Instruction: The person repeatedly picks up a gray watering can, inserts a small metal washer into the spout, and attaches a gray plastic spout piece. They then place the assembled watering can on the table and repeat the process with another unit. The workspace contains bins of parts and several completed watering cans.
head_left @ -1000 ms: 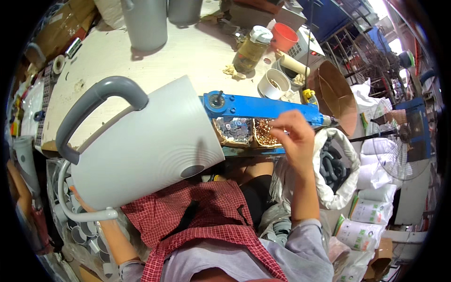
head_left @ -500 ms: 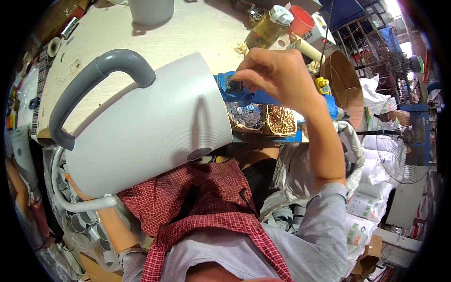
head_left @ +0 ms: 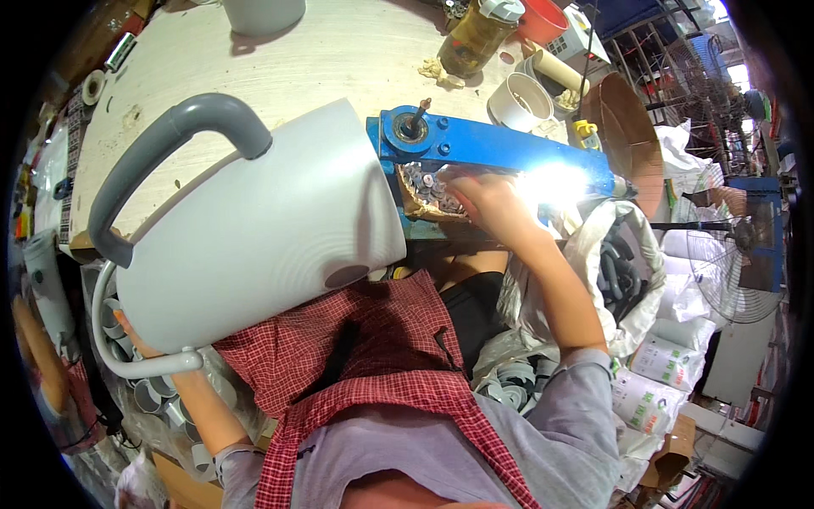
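A large pale grey plastic container (head_left: pixel 263 220), with a dark grey curved handle (head_left: pixel 191 110) and a lighter bail handle (head_left: pixel 153 369), lies tilted over my lap. My left hand (head_left: pixel 136 335) grips it from below at the lower left; most of its fingers are hidden behind the wall. My right hand (head_left: pixel 500 204) reaches under a blue machine arm (head_left: pixel 509 148), its fingertips pressed together at a small box of washers (head_left: pixel 432 193). What they pinch cannot be made out. On the arm's end, a copper-coloured pin (head_left: pixel 421 109) stands up from a dark round seat, next to the container's rim.
A bright glare (head_left: pixel 555 182) lies on the machine arm. Behind it stand a white cup (head_left: pixel 520 100), a drink bottle (head_left: pixel 479 38) and a red tub (head_left: pixel 541 21). Sacks of grey parts (head_left: pixel 623 276) sit at my right; a wire fan (head_left: pixel 733 271) stands beyond.
My right hand has moved from the machine arm's end down to the washer box, uncovering the copper-coloured pin. The container has shifted slightly left. A glare has appeared on the arm.
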A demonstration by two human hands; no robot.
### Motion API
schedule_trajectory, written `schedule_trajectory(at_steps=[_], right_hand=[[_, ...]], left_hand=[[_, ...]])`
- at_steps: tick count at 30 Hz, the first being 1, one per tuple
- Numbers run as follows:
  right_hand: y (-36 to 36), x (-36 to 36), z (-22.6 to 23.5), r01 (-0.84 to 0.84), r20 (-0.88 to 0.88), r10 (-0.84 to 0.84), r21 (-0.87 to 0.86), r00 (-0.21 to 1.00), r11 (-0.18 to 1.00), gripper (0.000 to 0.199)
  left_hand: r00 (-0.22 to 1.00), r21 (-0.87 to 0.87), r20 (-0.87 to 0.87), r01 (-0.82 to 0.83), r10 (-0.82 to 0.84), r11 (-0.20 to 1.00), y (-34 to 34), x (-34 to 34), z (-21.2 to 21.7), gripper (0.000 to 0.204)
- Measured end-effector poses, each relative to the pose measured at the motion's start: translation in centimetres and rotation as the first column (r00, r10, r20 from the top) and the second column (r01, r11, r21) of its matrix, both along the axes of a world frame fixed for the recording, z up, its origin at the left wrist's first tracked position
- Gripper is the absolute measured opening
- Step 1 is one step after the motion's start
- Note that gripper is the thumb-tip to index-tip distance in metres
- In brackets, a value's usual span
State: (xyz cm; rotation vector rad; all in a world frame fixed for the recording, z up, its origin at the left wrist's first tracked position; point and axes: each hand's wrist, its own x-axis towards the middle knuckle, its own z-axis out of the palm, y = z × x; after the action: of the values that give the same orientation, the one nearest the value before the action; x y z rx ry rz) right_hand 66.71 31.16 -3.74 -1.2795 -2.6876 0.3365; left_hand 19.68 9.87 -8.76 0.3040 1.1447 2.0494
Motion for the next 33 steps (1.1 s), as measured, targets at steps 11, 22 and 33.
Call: schedule_trajectory(at_steps=[11,22,33], right_hand=[[-0.7,-2.5,5.1,-0.029,-0.440,0.245,0.441,0.864,0.897,0.025],[3.4,-5.5,6.6,-0.043,-0.311,0.389,0.731,0.867,0.681,0.031],[-2.1,-1.9,6.3,0.096,-0.813,-0.079,-0.028,0.577,0.995,0.028]], left_hand=[[0.994,-0.193,-0.014,-0.107,0.106,0.975,1.4,2.2,1.7,0.062],[0.999,-0.157,-0.005,-0.042,0.042,0.987,1.8,0.7,-0.5,0.063],[0.950,0.058,-0.310,-0.028,0.044,0.998,6.7,5.8,0.6,0.062]])
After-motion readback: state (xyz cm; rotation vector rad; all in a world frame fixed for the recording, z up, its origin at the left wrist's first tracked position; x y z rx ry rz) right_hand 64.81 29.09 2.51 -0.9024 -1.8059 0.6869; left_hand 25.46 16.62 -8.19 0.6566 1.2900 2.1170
